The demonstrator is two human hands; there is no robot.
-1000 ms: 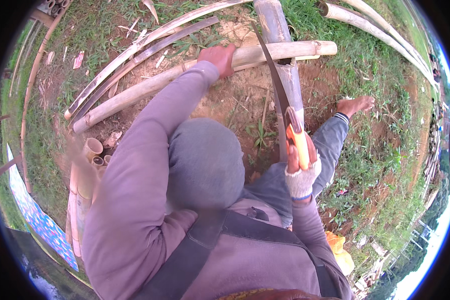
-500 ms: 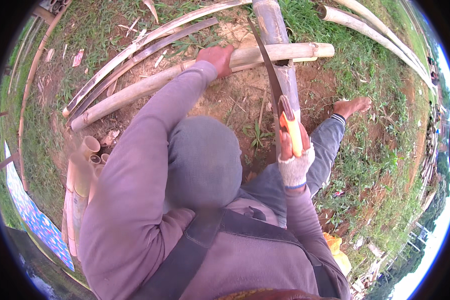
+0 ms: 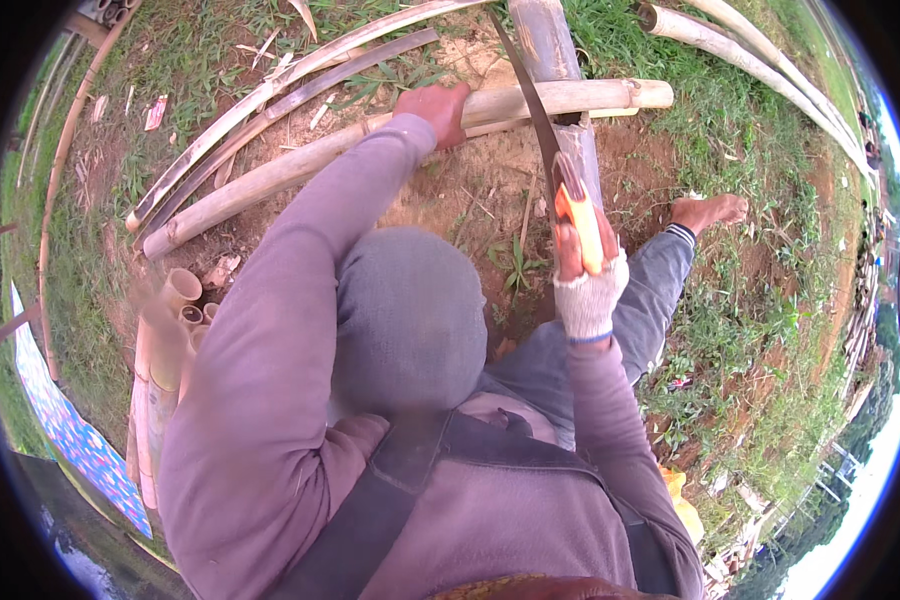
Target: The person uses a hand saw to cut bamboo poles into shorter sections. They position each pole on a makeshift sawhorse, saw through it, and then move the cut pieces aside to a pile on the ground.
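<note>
My bare left hand (image 3: 436,112) is closed around a pale bamboo pole (image 3: 608,95), pressing it down across a thicker grey bamboo trunk (image 3: 545,48). In my right hand (image 3: 589,292), which wears a white knitted glove, is a handsaw (image 3: 583,228) with an orange grip. Its long dark blade points away from me and crosses the pole where the pole rests near the trunk, right of my left hand. How deep the teeth sit in the bamboo, I cannot tell.
Split bamboo strips (image 3: 300,75) lie on the grass at the upper left, and more poles (image 3: 700,38) at the upper right. Short bamboo tubes (image 3: 182,288) stand by my left arm. My bent knee (image 3: 407,310) and outstretched bare foot (image 3: 710,212) flank the work.
My right hand and the saw have moved a little forward, away from me. The left hand keeps its hold, and the pole has shifted very slightly.
</note>
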